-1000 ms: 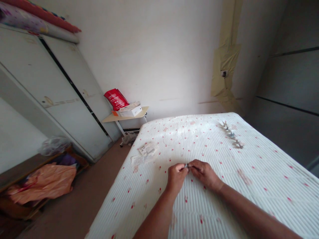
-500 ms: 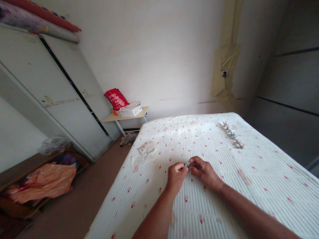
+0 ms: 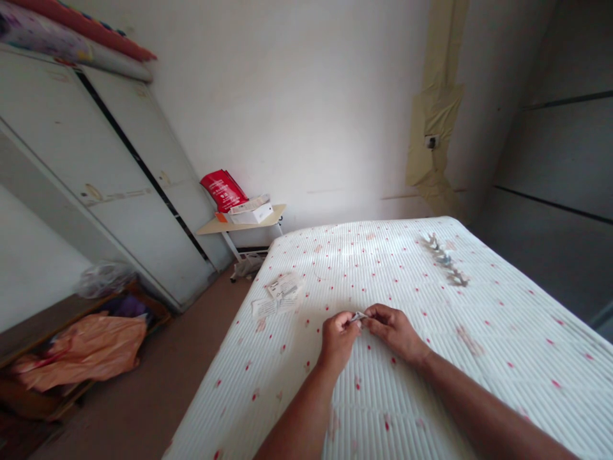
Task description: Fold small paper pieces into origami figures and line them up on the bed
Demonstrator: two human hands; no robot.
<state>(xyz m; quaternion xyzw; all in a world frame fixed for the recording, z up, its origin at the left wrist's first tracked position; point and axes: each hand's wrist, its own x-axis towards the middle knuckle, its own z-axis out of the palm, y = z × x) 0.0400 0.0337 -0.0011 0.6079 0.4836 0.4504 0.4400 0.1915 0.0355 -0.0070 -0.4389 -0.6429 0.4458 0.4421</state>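
Between my two hands, over the middle of the bed, is a small folded piece of printed paper [image 3: 358, 316]. My left hand [image 3: 336, 337] pinches its left end between thumb and fingers. My right hand [image 3: 393, 331] grips the other end with its fingertips. Most of the paper is hidden by the fingers. To the left on the bed lie flat pieces of printed paper [image 3: 282, 292]. Farther off on the right, several small folded paper pieces [image 3: 445, 259] stand in a row.
The bed [image 3: 383, 396] has a white ribbed cover with red spots. Beyond its left corner, a small table [image 3: 213, 227] bears a red bag [image 3: 224, 190] and a white box [image 3: 253, 214]. A wardrobe [image 3: 119, 172] stands left, above an orange cloth [image 3: 90, 348] on a low wooden frame.
My right hand has shifted slightly, its fingers lower and closer together on the paper. A bit more of the paper shows between the hands. The left hand stays almost where it was.
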